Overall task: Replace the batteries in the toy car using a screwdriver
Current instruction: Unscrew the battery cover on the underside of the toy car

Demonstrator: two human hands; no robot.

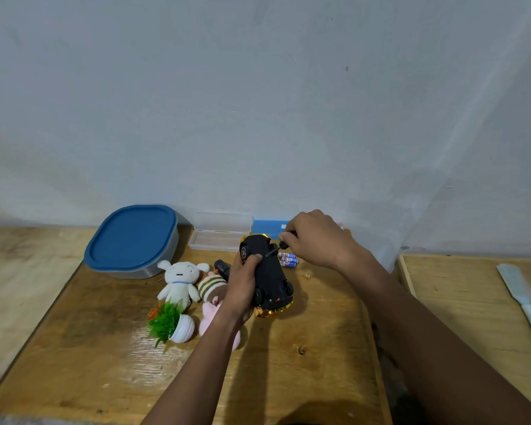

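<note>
The toy car lies upside down on the wooden table, black underside up, gold body showing at both ends. My left hand grips its left side, thumb on the chassis. My right hand holds a black-handled screwdriver whose tip points down at the car's underside near the far wheels. Several blue-and-white batteries lie on the table just right of the car, below my right hand.
A blue-lidded container and an open clear plastic case stand at the back, with a blue box behind the car. Plush toys and a small potted plant sit left. A second table holding a pale brush is on the right.
</note>
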